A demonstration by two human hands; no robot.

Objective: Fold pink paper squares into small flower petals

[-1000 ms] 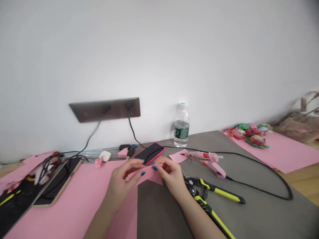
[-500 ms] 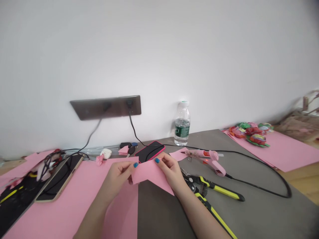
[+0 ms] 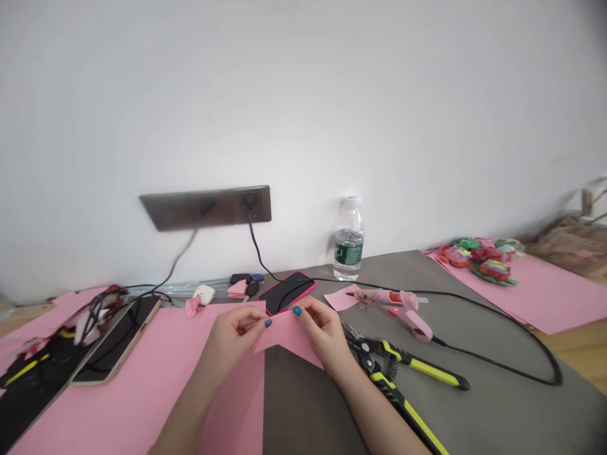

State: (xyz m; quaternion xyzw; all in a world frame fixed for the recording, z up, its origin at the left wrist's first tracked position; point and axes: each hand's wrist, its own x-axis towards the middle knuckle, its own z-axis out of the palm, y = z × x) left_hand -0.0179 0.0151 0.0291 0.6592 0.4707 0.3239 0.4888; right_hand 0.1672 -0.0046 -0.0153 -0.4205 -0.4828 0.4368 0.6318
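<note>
A small folded piece of pink paper [image 3: 290, 336] hangs between my two hands, above the grey table mat. My left hand [image 3: 237, 335] pinches its upper left edge between thumb and fingers. On the right, my right hand [image 3: 322, 328] grips the top edge, thumb in front. The lower edge of the paper has a notch in the middle. Just behind the hands lies a phone with a pink edge [image 3: 287, 291]. A large pink sheet [image 3: 156, 379] is under and beside my left forearm.
Yellow-black pliers [image 3: 417, 366] and a pink glue gun [image 3: 403, 306] with its cable lie right. A water bottle [image 3: 349, 243] stands by the wall. Another phone [image 3: 118, 341] lies left. Colourful paper flowers [image 3: 488, 259] rest on pink sheets at the far right.
The paper has tilted and now shows less of its face. My left fingers have shifted slightly right along it. The whole view has shifted a little.
</note>
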